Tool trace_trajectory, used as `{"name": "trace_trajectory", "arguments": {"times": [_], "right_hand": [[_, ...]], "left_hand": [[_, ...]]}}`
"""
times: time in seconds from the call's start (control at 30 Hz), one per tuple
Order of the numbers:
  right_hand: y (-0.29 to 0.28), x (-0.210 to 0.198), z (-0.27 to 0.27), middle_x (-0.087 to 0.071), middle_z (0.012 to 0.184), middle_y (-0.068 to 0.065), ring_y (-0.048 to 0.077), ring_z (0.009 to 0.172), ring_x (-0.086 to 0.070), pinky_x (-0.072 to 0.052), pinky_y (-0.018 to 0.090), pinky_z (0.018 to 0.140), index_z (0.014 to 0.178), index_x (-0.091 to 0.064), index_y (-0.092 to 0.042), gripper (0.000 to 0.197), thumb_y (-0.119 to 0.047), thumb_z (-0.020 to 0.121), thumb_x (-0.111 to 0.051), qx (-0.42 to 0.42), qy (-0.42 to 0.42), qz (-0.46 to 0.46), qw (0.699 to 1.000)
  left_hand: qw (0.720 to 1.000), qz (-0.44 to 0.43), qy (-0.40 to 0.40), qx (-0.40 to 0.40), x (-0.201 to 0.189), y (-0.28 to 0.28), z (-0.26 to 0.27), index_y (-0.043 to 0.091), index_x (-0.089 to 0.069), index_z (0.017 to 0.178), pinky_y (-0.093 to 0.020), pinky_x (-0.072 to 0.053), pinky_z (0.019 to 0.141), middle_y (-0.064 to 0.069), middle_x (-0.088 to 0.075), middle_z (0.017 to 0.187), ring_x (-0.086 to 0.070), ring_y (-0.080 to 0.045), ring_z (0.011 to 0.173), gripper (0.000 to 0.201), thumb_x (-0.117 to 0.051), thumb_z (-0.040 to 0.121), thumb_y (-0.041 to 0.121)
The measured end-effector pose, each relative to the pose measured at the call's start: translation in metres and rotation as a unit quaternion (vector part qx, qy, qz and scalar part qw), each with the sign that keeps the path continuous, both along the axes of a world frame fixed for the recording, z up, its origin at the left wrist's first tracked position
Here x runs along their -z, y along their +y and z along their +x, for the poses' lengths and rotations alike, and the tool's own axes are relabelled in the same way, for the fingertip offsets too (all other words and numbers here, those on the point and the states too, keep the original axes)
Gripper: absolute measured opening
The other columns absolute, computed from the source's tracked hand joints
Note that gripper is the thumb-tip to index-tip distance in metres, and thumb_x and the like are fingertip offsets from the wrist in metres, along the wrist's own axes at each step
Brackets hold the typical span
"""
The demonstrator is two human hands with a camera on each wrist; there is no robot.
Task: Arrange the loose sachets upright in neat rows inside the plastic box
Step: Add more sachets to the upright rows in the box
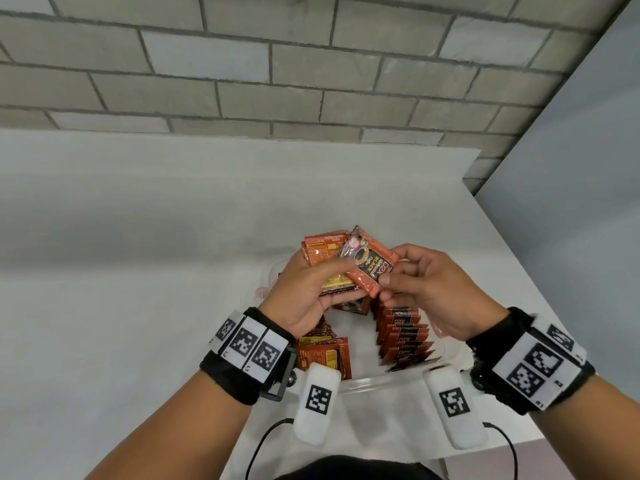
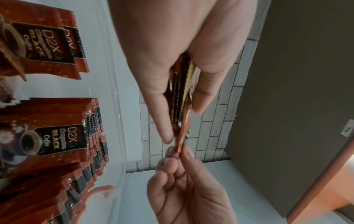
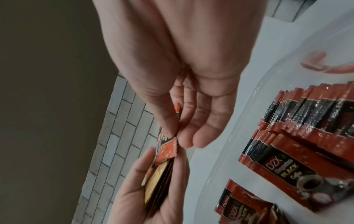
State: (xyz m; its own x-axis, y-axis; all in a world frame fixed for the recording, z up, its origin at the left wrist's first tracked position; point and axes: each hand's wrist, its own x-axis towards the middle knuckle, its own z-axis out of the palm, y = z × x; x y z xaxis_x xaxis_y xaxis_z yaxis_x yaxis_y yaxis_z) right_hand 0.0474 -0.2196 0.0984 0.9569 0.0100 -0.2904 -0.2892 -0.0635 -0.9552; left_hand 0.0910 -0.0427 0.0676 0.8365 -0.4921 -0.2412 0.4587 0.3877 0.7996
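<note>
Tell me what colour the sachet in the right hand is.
Orange-red with a black label, the sachet shows best in the head view.

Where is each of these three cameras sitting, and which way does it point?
Head: worn on the head, looking down at both forearms, the left hand gripping a stack of sachets, over the plastic box.
Left wrist: looks along the left palm at the right hand.
Right wrist: looks along the right palm at the top sachet it pinches.
All three share that stack and the rows in the box.
</note>
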Motion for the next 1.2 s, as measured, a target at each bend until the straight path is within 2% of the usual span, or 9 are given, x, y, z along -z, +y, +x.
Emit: {"name": "trace_trajectory", "arguments": {"times": [0.17,0.3,0.47,0.6,0.7,0.8,0.93,1.03,1.2], "right_hand": [[-0.007,-0.004,0.006,-0.066,0.082,0.011,0.018,0.069,-0.066,-0.060,0.032,0.062,0.114,-0.057,-0.012,0.033,0.004,0.085,-0.059,0.037,0.019,0.061,0.997],[-0.008,-0.003,0.007,-0.070,0.075,0.007,0.013,0.063,-0.066,-0.057,0.023,0.056,0.094,-0.062,-0.004,0.011,0.001,0.084,-0.059,0.058,0.017,0.078,0.995],[-0.007,-0.003,0.012,-0.066,0.065,0.001,0.009,0.055,-0.059,-0.048,0.017,0.045,0.086,-0.063,-0.005,0.010,0.004,0.083,-0.062,0.058,-0.013,0.006,0.998],[-0.015,-0.009,0.021,-0.065,0.073,0.005,0.011,0.058,-0.058,-0.048,0.019,0.047,0.086,-0.064,-0.007,0.009,0.002,0.083,-0.063,0.045,-0.015,-0.027,0.999],[-0.022,-0.012,0.026,-0.063,0.070,0.003,0.011,0.058,-0.056,-0.046,0.021,0.050,0.088,-0.064,-0.008,0.009,0.001,0.084,-0.063,-0.023,0.011,-0.092,0.995],[-0.018,-0.003,0.032,-0.064,0.067,-0.007,0.007,0.058,-0.057,-0.044,0.022,0.055,0.086,-0.066,-0.015,0.010,-0.006,0.086,-0.065,-0.127,0.032,-0.255,0.958],[-0.004,0.018,0.044,-0.065,0.084,-0.006,0.008,0.076,-0.060,-0.044,0.016,0.067,0.092,-0.065,-0.021,0.007,-0.015,0.088,-0.065,-0.242,-0.011,-0.456,0.857],[0.003,0.029,0.052,-0.064,0.086,-0.004,0.013,0.080,-0.061,-0.041,0.013,0.065,0.100,-0.066,-0.016,0.012,-0.014,0.088,-0.065,-0.271,-0.016,-0.511,0.815],[0.009,0.034,0.059,-0.065,0.085,-0.003,0.012,0.077,-0.060,-0.042,0.016,0.064,0.097,-0.067,-0.015,0.011,-0.012,0.086,-0.065,-0.288,0.000,-0.554,0.781]], "left_hand": [[1.000,-0.001,0.003,-0.012,0.000,-0.001,0.000,0.007,-0.061,0.112,-0.043,-0.059,0.075,-0.014,-0.071,0.105,-0.070,-0.026,0.093,0.025,-0.056,0.090,-0.001],[0.999,0.025,-0.020,-0.012,0.003,0.001,-0.001,0.005,-0.059,0.117,-0.042,-0.058,0.080,-0.015,-0.070,0.111,-0.069,-0.027,0.097,0.035,-0.058,0.085,-0.009],[0.998,0.048,-0.015,-0.030,0.005,0.004,-0.001,0.004,-0.057,0.121,-0.041,-0.059,0.078,-0.015,-0.069,0.112,-0.069,-0.029,0.098,0.042,-0.063,0.082,-0.010],[0.998,0.044,-0.004,-0.055,0.006,0.014,0.001,0.008,-0.063,0.105,-0.038,-0.060,0.075,-0.012,-0.072,0.100,-0.071,-0.027,0.090,0.028,-0.065,0.081,-0.007],[0.995,0.033,0.013,-0.092,0.007,0.030,0.007,0.008,-0.064,0.091,-0.035,-0.059,0.070,-0.011,-0.069,0.087,-0.069,-0.024,0.080,0.015,-0.063,0.083,-0.004],[0.992,0.020,0.036,-0.117,0.008,0.042,0.012,0.006,-0.062,0.091,-0.035,-0.060,0.071,-0.013,-0.065,0.089,-0.068,-0.025,0.079,0.010,-0.063,0.084,-0.001],[0.992,0.013,0.044,-0.116,0.008,0.048,0.012,0.006,-0.064,0.088,-0.036,-0.060,0.072,-0.015,-0.066,0.090,-0.069,-0.026,0.078,0.005,-0.061,0.086,0.002],[0.993,0.020,0.043,-0.111,0.011,0.051,0.008,0.008,-0.064,0.089,-0.037,-0.059,0.076,-0.011,-0.069,0.085,-0.070,-0.025,0.078,0.005,-0.061,0.087,0.006],[0.992,0.012,0.054,-0.114,0.013,0.056,0.007,0.008,-0.063,0.093,-0.040,-0.057,0.079,-0.010,-0.070,0.084,-0.070,-0.024,0.077,0.006,-0.060,0.089,0.007]]}}
